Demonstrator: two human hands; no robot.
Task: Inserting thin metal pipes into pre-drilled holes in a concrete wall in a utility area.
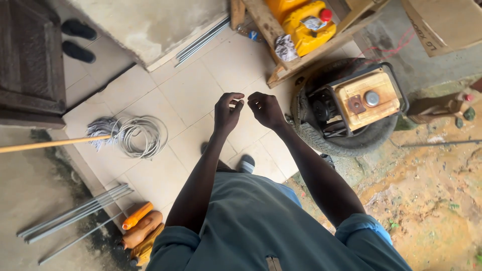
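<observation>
1. We see a grey-green shirt (261, 226) filling the bottom centre of the frame, with blue rolled cuffs and two bare forearms reaching up to mid-frame.
2. Left hand (227, 113) and right hand (266, 109) sit just beside each other at centre, fingers curled in narrow pinches. A thin pale sliver shows between them, too small for us to tell what it is or whether it is held.
3. One foot in a slipper (246, 163) shows below the hands on pale square floor tiles (191, 95), matte and a bit dusty.
4. Lower left: one bundle of thin grey metal rods (75, 213), plus orange-handled tools (140, 228) piled together; we cannot count them.
5. Left: one coil of whitish cable (143, 135) lies touching a mop head with a wooden stick (50, 144).
6. Right: one boxy generator (359, 103), orange-yellow tank with round cap, sits inside a black rubber tyre (346, 143).
7. Far right: bare brown muddy ground (432, 185), rough.
8. Top: one yellow plastic jerrycan (309, 25) with red cap on a raw timber frame (311, 52), and a second set of grey rods (201, 42) along a concrete wall base.
9. Upper left: two dark slippers (78, 40) beside a dark wooden door (30, 60).
</observation>
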